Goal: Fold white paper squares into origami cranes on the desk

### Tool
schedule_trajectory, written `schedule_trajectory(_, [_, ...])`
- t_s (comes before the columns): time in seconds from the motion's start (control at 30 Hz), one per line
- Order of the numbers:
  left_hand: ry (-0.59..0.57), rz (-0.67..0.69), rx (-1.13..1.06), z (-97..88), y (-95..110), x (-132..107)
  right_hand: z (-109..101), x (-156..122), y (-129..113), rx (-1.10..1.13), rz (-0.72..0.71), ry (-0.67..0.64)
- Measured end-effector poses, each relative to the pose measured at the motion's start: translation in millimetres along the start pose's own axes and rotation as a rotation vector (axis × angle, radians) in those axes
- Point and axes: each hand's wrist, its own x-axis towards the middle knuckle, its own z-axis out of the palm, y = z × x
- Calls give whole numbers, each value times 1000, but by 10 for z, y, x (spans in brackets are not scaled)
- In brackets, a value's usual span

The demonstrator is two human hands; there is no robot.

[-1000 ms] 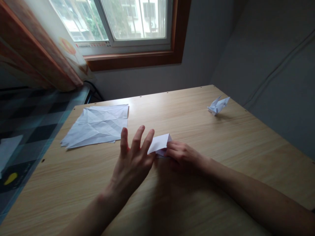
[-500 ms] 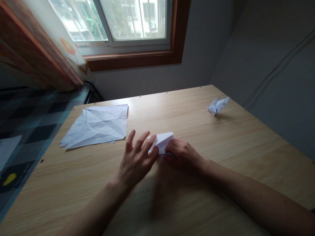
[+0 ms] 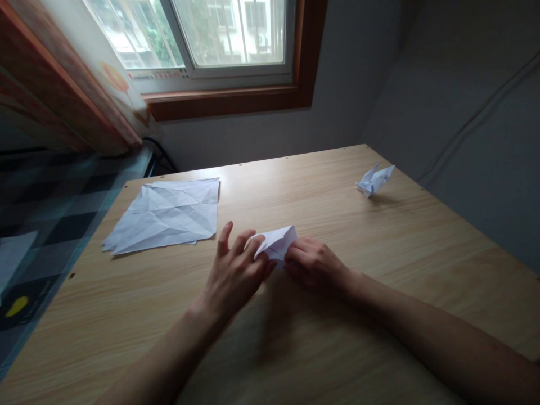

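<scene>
A small folded white paper piece (image 3: 278, 241) lies on the wooden table (image 3: 337, 225) between my hands. My left hand (image 3: 236, 273) curls its fingers onto the paper's left edge and pinches it. From the right, my right hand (image 3: 314, 264) has its fingers bent and presses down on the other edge. Part of the paper is hidden under the fingers.
A stack of creased white sheets (image 3: 166, 216) lies at the table's left back. A finished folded paper figure (image 3: 373, 179) stands at the right back. A window (image 3: 211, 34) and a curtain (image 3: 63, 84) are behind; a checked cloth surface (image 3: 50, 208) lies left of the table.
My left hand's fingers, spread and raised a second ago, have curled down onto the folded paper. The right hand has stayed on the paper, which shifted slightly.
</scene>
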Motion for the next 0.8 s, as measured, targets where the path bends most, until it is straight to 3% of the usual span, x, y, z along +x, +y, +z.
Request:
schedule_trajectory(0.23, [-49, -155, -6, 74, 6, -16, 6, 5, -10, 29, -18, -4])
schedule_trajectory(0.5, [39, -280, -97, 204, -79, -92, 9, 6, 3, 43, -42, -21])
schedule_trajectory(0.8, [-229, -545, -141, 264, -94, -88, 0, 12, 11, 37, -69, -45])
